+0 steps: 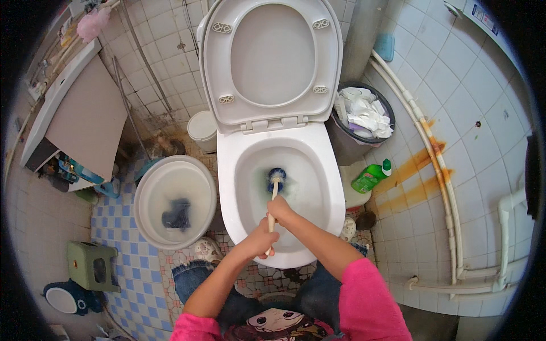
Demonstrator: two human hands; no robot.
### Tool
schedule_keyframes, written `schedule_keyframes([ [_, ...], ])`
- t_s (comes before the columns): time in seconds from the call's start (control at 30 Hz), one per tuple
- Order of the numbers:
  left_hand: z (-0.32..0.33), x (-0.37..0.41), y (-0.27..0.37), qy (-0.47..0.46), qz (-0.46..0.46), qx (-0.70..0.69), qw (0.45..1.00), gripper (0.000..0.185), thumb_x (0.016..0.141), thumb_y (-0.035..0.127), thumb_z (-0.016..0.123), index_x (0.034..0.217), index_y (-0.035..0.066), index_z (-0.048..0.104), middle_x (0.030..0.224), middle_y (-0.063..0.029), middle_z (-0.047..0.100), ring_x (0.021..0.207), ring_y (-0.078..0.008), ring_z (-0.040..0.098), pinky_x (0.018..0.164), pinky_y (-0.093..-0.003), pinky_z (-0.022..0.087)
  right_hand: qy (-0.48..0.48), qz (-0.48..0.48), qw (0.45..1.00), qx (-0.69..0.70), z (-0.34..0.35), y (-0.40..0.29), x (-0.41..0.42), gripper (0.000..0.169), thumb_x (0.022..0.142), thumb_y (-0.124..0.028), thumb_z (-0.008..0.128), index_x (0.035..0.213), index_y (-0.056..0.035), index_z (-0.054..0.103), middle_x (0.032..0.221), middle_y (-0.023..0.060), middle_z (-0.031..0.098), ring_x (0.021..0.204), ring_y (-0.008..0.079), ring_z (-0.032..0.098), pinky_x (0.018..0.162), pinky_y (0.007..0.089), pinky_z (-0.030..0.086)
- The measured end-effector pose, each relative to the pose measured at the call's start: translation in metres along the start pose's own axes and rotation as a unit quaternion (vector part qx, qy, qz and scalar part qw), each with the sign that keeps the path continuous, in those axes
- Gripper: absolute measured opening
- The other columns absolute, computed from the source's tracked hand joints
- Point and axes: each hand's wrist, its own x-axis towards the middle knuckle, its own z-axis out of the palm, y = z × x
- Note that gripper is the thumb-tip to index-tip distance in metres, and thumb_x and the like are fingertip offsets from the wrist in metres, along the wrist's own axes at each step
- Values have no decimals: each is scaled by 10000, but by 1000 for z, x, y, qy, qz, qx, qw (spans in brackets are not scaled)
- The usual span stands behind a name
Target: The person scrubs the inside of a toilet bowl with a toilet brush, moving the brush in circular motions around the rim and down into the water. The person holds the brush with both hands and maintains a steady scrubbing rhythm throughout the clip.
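Observation:
A toilet brush (277,175) with a cream handle and blue bristles has its head down in the bowl of a white toilet (228,187). My left hand (261,241) is closed round the lower end of the handle. Higher up the handle, nearer the bristles, my right hand (280,209) grips it. Greenish-blue liquid shows around the brush head in the bowl. The toilet seat (217,55) and lid stand raised behind. To the right, a green cleaner bottle (367,178) with a dark green cap lies tilted on a pale surface.
At left stands a white basin (140,204) of water with a dark cloth in it, near a lidded white bucket (202,126). A full waste bin (347,147) is right of the toilet. Further left is a green stool (85,266); pipes (436,164) run along the right wall.

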Motion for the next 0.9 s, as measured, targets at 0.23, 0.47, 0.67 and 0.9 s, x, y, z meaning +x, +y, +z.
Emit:
schedule_keyframes([
  [0.23,3,6,-4,-3,-20,-37,999,593,758,82,435,1310,54,221,793,-63,412,486,-116,465,343,-241,306,-8,37,999,2,-7,-7,-5,253,790,-88,477,962,98,468,781,214,560,608,301,587,433,393,453],
  [0.47,6,12,-6,-10,-8,-58,998,606,755,73,447,1311,54,205,779,-78,414,462,-129,464,316,-242,294,-39,16,996,-85,-9,9,17,244,807,-87,422,986,80,429,758,164,523,561,227,542,387,369,418],
  [0.67,17,2,-15,29,37,-144,988,582,766,74,455,1289,47,200,773,-93,413,425,-137,451,292,-253,280,-27,-75,989,-124,-1,21,18,370,750,-156,515,981,131,479,836,285,590,724,381,618,626,402,502],
  [0.9,19,6,-28,41,12,-253,966,565,766,59,469,1282,75,241,768,-65,418,439,-116,430,331,-239,296,-40,-66,968,-239,-2,3,6,348,739,-146,509,951,130,500,842,291,593,743,381,618,641,420,502],
])
